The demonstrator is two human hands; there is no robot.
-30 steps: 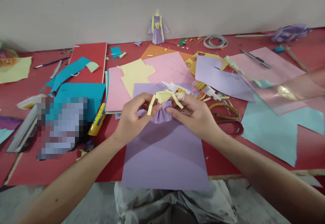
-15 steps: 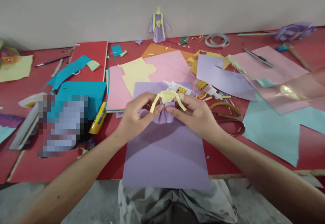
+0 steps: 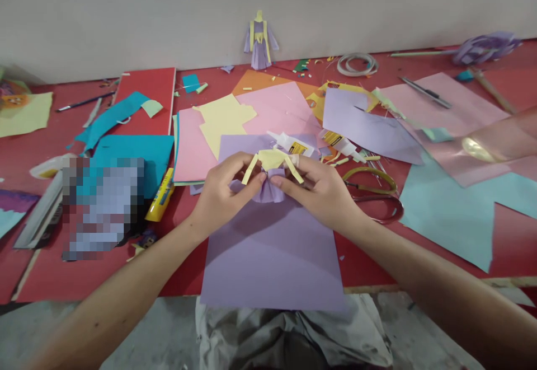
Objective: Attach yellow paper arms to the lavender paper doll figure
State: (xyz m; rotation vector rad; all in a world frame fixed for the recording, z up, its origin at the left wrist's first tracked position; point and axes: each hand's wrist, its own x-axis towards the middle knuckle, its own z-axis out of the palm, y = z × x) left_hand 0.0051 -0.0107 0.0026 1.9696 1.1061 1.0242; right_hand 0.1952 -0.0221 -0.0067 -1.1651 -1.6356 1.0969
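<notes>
Item in hand: I am holding a small paper figure [image 3: 271, 177] between both hands, just above a large lilac sheet [image 3: 272, 258]. My left hand [image 3: 220, 193] is pinching the figure's left side, thumb and forefinger closed on it; my right hand [image 3: 321, 191] is pinching the right side, fingers curled behind. The figure is showing a pleated lilac skirt, fanned and creased, under a flat pale-yellow top with two thin yellow strips hanging outward. The lilac sheet is lying smooth and matte, its near edge overhanging the red table [image 3: 369, 258]. Just beyond my hands, a white glue tube [image 3: 289, 144] is lying on pink paper [image 3: 279, 112] beside a jagged yellow piece [image 3: 224, 121]. To the right, gold-handled scissors [image 3: 373, 191] are resting near a pale-blue sheet [image 3: 453, 219]. To the left, a yellow glue stick [image 3: 160, 196] is lying against teal paper [image 3: 134, 151]. At the far wall, a finished paper doll [image 3: 260, 40] is standing upright. Bare red surface is showing only in narrow gaps either side of the lilac sheet.
</notes>
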